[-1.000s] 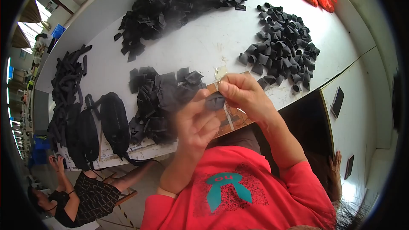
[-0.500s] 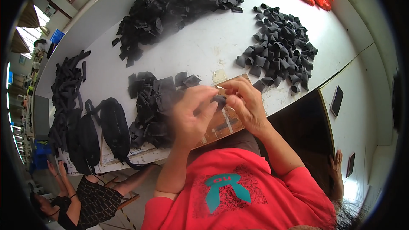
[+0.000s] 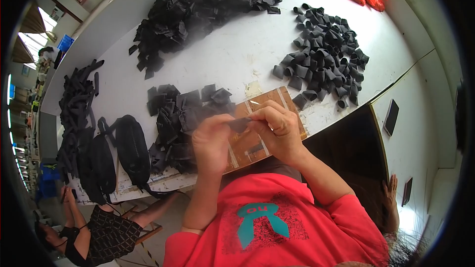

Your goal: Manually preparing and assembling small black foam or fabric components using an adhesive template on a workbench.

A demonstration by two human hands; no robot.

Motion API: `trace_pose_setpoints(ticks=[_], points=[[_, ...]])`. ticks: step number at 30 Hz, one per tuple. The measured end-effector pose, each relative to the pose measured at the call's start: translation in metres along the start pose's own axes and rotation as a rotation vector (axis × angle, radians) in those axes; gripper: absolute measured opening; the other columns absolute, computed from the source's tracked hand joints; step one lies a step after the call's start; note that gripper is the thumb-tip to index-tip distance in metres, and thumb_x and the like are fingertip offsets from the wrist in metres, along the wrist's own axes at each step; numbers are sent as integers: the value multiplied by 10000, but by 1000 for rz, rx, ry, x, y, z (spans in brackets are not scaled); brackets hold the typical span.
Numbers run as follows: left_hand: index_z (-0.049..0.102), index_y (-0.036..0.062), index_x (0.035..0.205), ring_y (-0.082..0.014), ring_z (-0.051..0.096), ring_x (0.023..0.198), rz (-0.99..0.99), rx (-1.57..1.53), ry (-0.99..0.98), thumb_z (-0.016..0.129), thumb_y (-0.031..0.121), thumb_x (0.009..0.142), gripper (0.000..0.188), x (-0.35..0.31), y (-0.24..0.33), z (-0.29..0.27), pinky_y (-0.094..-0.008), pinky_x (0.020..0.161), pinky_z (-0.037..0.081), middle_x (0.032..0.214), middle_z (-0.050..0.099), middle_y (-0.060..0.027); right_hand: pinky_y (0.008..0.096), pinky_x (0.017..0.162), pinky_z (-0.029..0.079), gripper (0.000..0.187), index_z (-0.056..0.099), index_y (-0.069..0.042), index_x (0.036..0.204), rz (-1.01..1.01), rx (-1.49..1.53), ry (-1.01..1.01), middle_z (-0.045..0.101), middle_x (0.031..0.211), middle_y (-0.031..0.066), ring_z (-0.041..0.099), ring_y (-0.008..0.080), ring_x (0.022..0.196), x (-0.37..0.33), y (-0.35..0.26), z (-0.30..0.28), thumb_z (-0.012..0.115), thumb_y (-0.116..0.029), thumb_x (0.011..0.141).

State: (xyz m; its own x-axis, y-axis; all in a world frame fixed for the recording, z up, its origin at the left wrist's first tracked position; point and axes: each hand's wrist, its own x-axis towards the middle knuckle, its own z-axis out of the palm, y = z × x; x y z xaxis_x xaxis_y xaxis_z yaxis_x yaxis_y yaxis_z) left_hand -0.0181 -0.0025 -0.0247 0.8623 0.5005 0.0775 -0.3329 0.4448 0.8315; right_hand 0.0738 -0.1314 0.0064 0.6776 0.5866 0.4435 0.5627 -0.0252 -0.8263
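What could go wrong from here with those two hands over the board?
The small dark grey fabric piece is pinched between the left hand and right hand, so it might slip and drop onto the brown wooden board below.

The left hand is close to the loose pile of flat black fabric pieces; a sideways move could scatter some.

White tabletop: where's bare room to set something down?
The white tabletop is free between the far heap of flat black fabric pieces and the curled black fabric pieces; it's crowded at left with black fabric strips.
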Motion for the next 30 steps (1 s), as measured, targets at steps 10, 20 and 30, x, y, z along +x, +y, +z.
trace_pose_setpoints(ticks=[10, 20, 30], points=[[608, -30, 848, -88, 521, 758, 203, 631, -168, 563, 16, 813, 73, 19, 17, 10, -189, 683, 415, 847, 579, -49, 301, 504, 414, 141, 562, -14, 760, -31, -67, 41, 515, 669, 77, 532, 214, 577, 5, 1, 2, 676, -20, 677], [586, -39, 901, -319, 607, 801, -45, 1652, 191, 588, 132, 746, 231, 135, -55, -84, -352, 704, 480, 830, 622, -199, 275, 502, 395, 132, 594, 24, 778, 344, -299, 242, 552, 628, 94, 504, 145, 531, 24, 122, -47, 643, -93, 742], [569, -12, 788, -189, 580, 628, 162, 1276, 291, 651, 92, 715, 151, 129, -35, -80, -309, 578, 468, 724, 608, -105, 343, 590, 455, 93, 598, 6, 816, 387, -212, 41, 587, 744, 155, 584, 284, 663, -40, 84, -14, 605, -68, 761]])
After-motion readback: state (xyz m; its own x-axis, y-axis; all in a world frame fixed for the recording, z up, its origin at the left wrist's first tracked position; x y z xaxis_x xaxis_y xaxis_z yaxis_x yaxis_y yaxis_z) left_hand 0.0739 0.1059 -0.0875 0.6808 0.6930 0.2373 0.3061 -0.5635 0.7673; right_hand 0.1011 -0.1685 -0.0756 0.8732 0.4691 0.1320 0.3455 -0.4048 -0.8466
